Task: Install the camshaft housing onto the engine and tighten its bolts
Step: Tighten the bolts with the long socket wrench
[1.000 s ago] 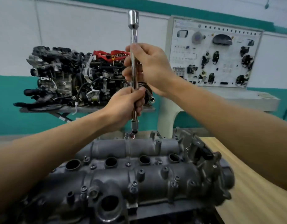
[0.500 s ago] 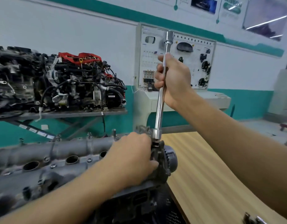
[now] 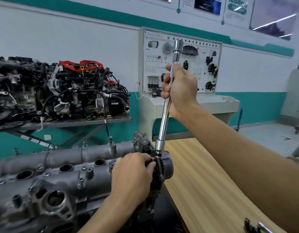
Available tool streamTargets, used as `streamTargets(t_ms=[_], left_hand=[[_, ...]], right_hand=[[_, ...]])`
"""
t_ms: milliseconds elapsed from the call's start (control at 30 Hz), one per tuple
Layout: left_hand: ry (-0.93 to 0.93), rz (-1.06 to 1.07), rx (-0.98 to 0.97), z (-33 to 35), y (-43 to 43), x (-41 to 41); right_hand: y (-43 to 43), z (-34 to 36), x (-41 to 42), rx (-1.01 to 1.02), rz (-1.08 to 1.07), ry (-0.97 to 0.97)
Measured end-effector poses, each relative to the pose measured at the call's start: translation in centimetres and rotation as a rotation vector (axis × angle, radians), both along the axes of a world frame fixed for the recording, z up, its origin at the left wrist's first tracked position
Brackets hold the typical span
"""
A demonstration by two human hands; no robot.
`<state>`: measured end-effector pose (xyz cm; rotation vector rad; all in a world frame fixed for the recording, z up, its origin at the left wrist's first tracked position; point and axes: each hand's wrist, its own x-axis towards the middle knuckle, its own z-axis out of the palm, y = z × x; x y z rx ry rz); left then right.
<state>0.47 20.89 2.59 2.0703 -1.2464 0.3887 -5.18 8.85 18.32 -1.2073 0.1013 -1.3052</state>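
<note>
Both hands closed: right [image 3: 180, 91] gripping wrench [image 3: 164, 120], left [image 3: 133, 175] clasping housing [image 3: 61, 175] beside wooden bench [image 3: 204, 182]

Quick tally: two hands, left hand [image 3: 133, 175] and right hand [image 3: 180, 88]. One long chrome socket wrench [image 3: 164, 121]. One grey camshaft housing [image 3: 64, 167] with three round plug wells showing. One display engine [image 3: 64, 91] behind, one electrical trainer board [image 3: 180, 64], one wooden surface [image 3: 204, 182].

**Background clutter around my workspace**

At left I see a black display engine with red hoses [image 3: 74, 91] on a grey metal stand [image 3: 78, 122]. Upper centre, a white training panel of car parts [image 3: 200, 64]. Lower right, a light wooden tabletop [image 3: 204, 182].
</note>
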Motion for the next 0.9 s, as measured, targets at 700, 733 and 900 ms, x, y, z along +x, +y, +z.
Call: streamTargets(t_ms=[700,733,900], left_hand=[[0.090,0.036,0.159,0.5,-0.4,0.8],[0.081,0.044,0.170,0.5,-0.4,0.8],[0.059,0.055,0.187,0.3,-0.6,0.8]], right_hand=[[3.6,-2.2,2.7,-0.383,-0.310,-0.017],[3.6,-2.3,2.8,-0.382,-0.347,-0.014],[3.3,-2.5,2.7,-0.343,-0.474,0.015]])
